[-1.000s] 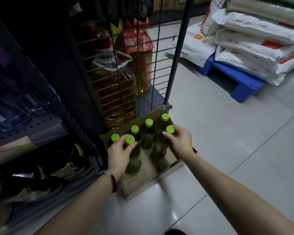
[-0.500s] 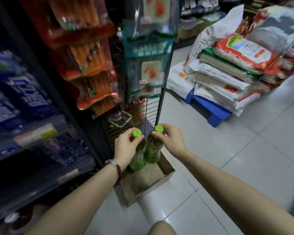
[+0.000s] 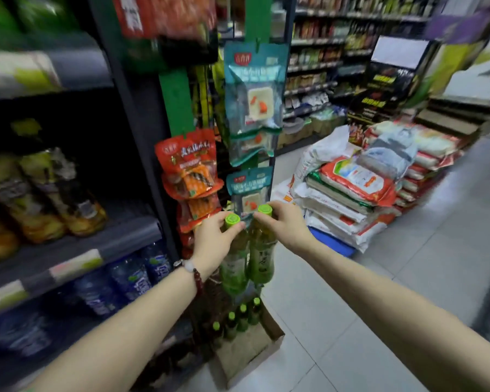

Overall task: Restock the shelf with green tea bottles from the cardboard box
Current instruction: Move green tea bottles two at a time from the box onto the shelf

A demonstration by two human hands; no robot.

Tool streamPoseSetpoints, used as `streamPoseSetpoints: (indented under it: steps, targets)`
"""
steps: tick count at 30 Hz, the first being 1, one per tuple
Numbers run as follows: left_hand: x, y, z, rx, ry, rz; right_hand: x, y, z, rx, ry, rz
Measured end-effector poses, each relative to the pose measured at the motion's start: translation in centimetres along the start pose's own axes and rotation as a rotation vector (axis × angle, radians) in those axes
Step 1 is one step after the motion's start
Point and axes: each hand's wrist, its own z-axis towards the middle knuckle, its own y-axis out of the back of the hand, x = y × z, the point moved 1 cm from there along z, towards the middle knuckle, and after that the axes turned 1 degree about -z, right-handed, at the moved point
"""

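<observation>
Below each grip [image 3: 214, 244] [image 3: 285, 222]: one bottle [image 3: 234, 271] [image 3: 262, 261] hanging.

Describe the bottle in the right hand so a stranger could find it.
Start at the cardboard box on the floor by the shelf end. Two hands hold bottles above it, side by side. It is the bottle in the right hand, nearer the rice sacks, its green cap slightly higher than its neighbour's.

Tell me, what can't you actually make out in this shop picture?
- Head view: shelf goods at left are motion-blurred; labels unreadable.
- Cardboard box: bottles left in it partly hidden behind the two held bottles.
- Left bottle label: covered by the left hand.
- Far aisle shelves: too small.
</observation>
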Motion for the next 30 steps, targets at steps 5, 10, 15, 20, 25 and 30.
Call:
streamPoseSetpoints:
  steps: [5, 10, 15, 20, 25, 30]
  targets:
    - [-7.9, 7.3, 0.4, -0.083, -0.021, 0.036, 9.6, 4.2, 1.3, -0.01, 0.084, -0.067]
    - [-12.8, 12.7, 1.4, -0.132, -0.019, 0.022, 16.0, 6.5, 2.2, -0.033, 0.164, -0.054]
    - [-15.7, 16.9, 1.5, -0.204, -0.053, -0.013, 21.1, 7.8, 3.8, 0.014, 0.261, -0.036]
    - [-18.3, 21.1, 1.8, -0.248, -0.024, -0.066, 26.2, 8.5, 5.7, 0.048, 0.362, -0.061]
    - [-21.0, 25.6, 1.0, -0.356, -0.033, -0.036, 31.4, 8.8, 6.3, 0.082, 0.457, -0.051]
    - [-23.0, 30.8, 0.2, -0.411, -0.068, -0.013, 36.5, 8.3, 6.5, 0.096, 0.514, 0.043]
